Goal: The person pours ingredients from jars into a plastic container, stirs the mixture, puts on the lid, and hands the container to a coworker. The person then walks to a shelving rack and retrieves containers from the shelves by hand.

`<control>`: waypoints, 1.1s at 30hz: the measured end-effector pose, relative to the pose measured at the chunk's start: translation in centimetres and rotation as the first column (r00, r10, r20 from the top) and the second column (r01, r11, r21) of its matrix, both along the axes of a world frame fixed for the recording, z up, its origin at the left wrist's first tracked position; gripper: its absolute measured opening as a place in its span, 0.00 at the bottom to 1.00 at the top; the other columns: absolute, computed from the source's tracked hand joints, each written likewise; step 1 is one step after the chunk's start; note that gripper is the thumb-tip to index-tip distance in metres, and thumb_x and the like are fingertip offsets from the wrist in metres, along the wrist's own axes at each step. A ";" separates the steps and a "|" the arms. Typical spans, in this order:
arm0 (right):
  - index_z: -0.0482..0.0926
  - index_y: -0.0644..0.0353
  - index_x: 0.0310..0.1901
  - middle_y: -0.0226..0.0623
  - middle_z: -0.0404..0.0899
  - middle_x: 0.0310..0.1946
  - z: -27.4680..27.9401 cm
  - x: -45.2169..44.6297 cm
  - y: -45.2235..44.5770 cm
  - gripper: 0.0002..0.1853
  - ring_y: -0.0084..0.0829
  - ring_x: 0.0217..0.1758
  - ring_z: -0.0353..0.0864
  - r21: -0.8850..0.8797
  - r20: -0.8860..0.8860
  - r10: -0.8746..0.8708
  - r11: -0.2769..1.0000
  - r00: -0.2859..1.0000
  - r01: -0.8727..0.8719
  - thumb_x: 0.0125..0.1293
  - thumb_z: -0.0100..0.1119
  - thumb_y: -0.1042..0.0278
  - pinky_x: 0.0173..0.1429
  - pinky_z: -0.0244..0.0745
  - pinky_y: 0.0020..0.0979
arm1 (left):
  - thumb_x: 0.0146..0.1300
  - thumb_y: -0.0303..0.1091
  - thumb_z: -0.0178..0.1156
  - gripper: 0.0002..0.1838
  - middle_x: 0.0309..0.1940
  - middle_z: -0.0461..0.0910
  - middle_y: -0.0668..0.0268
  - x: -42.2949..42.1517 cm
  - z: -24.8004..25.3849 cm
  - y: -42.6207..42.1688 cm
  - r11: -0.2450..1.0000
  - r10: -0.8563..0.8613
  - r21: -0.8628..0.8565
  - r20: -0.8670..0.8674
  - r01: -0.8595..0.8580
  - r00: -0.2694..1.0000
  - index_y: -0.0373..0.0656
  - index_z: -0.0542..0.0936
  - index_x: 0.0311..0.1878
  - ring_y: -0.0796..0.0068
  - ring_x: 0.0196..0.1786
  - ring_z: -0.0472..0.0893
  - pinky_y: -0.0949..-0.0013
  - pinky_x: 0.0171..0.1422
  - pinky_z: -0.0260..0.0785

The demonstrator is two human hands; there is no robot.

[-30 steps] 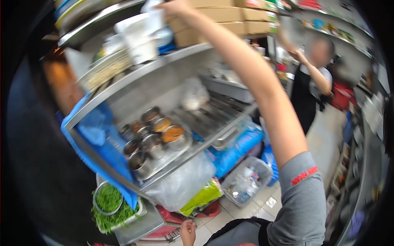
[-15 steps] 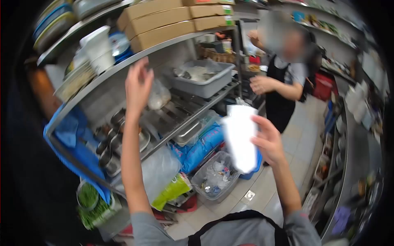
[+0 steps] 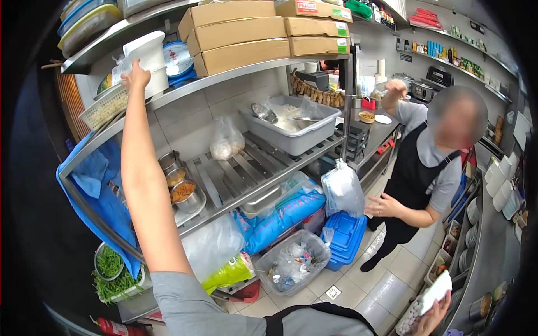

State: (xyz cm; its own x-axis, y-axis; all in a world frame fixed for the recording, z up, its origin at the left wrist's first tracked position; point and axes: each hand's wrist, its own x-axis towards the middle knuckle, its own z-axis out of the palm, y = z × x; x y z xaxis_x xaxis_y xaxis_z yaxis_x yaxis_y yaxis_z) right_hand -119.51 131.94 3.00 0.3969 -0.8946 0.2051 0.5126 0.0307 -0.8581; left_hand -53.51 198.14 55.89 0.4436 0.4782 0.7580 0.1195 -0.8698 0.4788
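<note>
My left hand (image 3: pixel 136 78) reaches up to the top shelf, its fingers bent against a white plastic container (image 3: pixel 144 49). Some fingertips are hidden, so how firmly they grip is unclear. Beside that stand a white perforated basket (image 3: pixel 103 107) and a round blue-rimmed scale (image 3: pixel 177 57). At the lower right my right hand (image 3: pixel 432 318) is closed around a smooth white slab-like item (image 3: pixel 436 292), whose exact kind I cannot make out. It is held over the aisle near the right-hand counter, close to a tub of small pale round pieces (image 3: pixel 411 319).
A co-worker in a black apron (image 3: pixel 417 168) stands ahead in the aisle, both hands raised. Cardboard boxes (image 3: pixel 241 47) fill the upper shelf. Below are a grey tub (image 3: pixel 291 137), metal pots (image 3: pixel 189 204), a clear bin (image 3: pixel 291 285) and a blue lidded box (image 3: pixel 346 238).
My left hand has moved up and left to the white container. My right hand has swung down and right with the white item. My view has shifted, and the co-worker appears closer.
</note>
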 end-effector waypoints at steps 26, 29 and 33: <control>0.64 0.65 0.60 0.39 0.67 0.56 6.7 2.3 7.9 0.29 0.29 0.60 0.67 0.070 0.138 -0.232 0.972 0.963 0.224 0.53 0.52 0.87 0.66 0.62 0.28 | 0.68 0.45 0.41 0.24 0.63 0.64 0.59 -7.0 4.1 -4.5 0.254 -0.941 0.354 -0.124 0.900 0.314 0.44 0.66 0.63 0.70 0.67 0.60 0.65 0.64 0.61; 0.64 0.65 0.59 0.38 0.68 0.54 6.6 0.8 6.0 0.28 0.29 0.58 0.68 0.100 0.111 -0.212 0.974 0.971 0.201 0.53 0.52 0.87 0.63 0.65 0.27 | 0.70 0.45 0.39 0.25 0.65 0.62 0.58 -10.5 -2.1 -11.7 0.128 -0.970 0.205 -0.178 0.971 0.165 0.44 0.64 0.66 0.70 0.69 0.57 0.67 0.65 0.60; 0.66 0.63 0.56 0.37 0.69 0.52 6.5 -2.9 3.2 0.28 0.29 0.57 0.69 0.127 0.105 -0.272 0.958 0.957 0.258 0.51 0.55 0.86 0.61 0.66 0.28 | 0.70 0.44 0.42 0.25 0.69 0.55 0.61 -14.8 -10.7 -23.2 0.145 -0.987 0.039 -0.070 0.989 0.147 0.45 0.62 0.67 0.67 0.69 0.59 0.57 0.63 0.63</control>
State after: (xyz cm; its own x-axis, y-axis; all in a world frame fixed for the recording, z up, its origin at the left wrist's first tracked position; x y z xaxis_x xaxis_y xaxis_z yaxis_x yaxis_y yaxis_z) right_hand -122.45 135.10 9.55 0.1207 -0.9841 0.1306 0.6142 -0.0293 -0.7886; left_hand -68.32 174.98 45.22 0.5163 -0.4256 0.7431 -0.8561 -0.2799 0.4345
